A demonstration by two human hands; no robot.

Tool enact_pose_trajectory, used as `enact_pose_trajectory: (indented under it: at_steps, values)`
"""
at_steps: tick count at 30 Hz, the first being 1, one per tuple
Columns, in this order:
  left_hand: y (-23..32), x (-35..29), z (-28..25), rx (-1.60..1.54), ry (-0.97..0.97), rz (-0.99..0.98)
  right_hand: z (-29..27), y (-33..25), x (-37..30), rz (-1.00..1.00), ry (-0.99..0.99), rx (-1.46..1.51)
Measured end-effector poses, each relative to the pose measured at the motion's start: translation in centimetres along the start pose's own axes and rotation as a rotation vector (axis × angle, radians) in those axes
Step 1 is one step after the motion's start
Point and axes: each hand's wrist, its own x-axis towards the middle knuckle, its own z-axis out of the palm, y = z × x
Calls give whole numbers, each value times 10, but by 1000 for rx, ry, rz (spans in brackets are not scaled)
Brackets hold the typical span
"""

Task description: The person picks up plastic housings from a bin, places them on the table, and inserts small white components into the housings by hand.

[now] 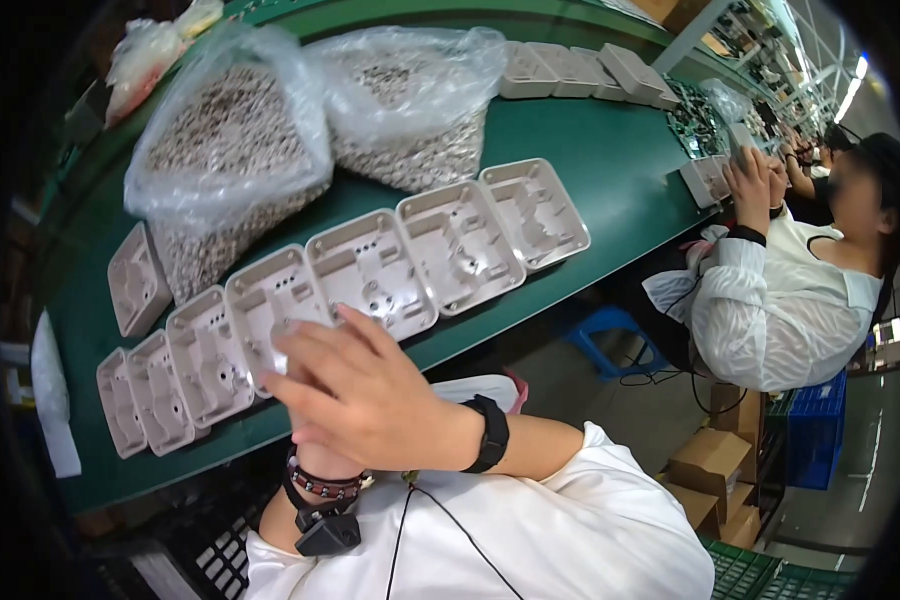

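My right hand [365, 395] crosses over my left hand [325, 460] at the near edge of the green table [610, 195]. The right fingers are stretched and apart, with nothing seen in them. Most of my left hand is hidden beneath, so its fingers cannot be made out. Just beyond both hands, a slanting row of light grey plastic housings lies hollow side up. The nearest are a housing [265, 290] partly covered by my fingers and a wider housing [395, 270] to its right. Screw posts and holes show inside them.
Behind the row stand two clear plastic bags of small beige-grey pieces, a left bag [230, 130] and a right bag [420, 150]. One housing [135, 280] leans beside the left bag. A person [780, 300] works at right, near a blue stool [615, 335] and cardboard boxes [710, 460].
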Motion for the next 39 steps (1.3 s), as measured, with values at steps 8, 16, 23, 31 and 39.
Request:
enact_pose_trajectory:
  at_steps: [8, 16, 23, 31, 39]
  values:
    - [52, 21, 25, -264, -135, -459, -29, 21, 12, 146, -10, 324]
    - [89, 26, 33, 561, -188, -266, -25, 26, 32, 121, -216, 605]
    - [109, 25, 18, 551, -287, -210, -1, 8, 26, 497, 147, 1015]
    - [144, -5, 13, 575, -101, -365, 24, -18, 35, 352, 46, 920]
    - [168, 2, 20, 1068, -375, -157, 12, -7, 54, 202, -155, 829]
